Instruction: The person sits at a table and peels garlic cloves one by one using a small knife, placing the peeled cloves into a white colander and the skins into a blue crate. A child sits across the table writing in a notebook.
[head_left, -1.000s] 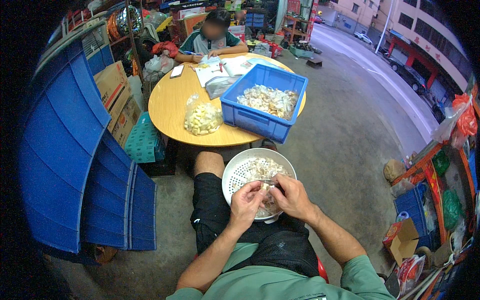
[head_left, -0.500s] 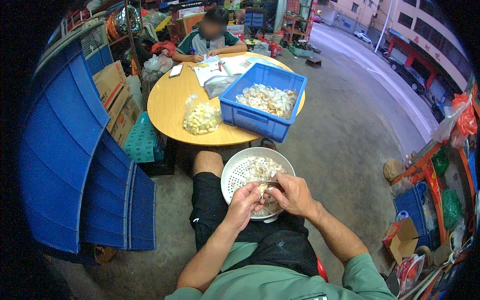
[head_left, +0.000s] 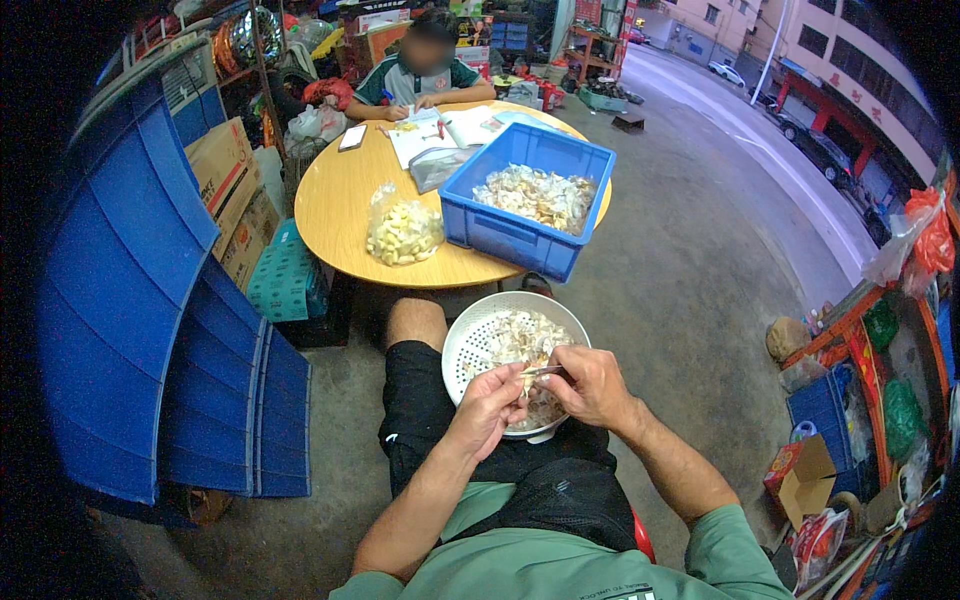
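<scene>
Cream-coloured, a small clove [head_left: 527, 381] is pinched by the left hand [head_left: 485, 405] above the white colander [head_left: 463, 352]; a metal blade [head_left: 546, 370] is held against or near it by the right hand [head_left: 592, 386]. Printed lettering is borne by the green shirt [head_left: 520, 562] and a brown carton [head_left: 217, 170].

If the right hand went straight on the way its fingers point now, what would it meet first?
The right hand, its thin metal tool leading, would probably first meet the small pale piece held by the left hand; depth is hard to judge.
</scene>
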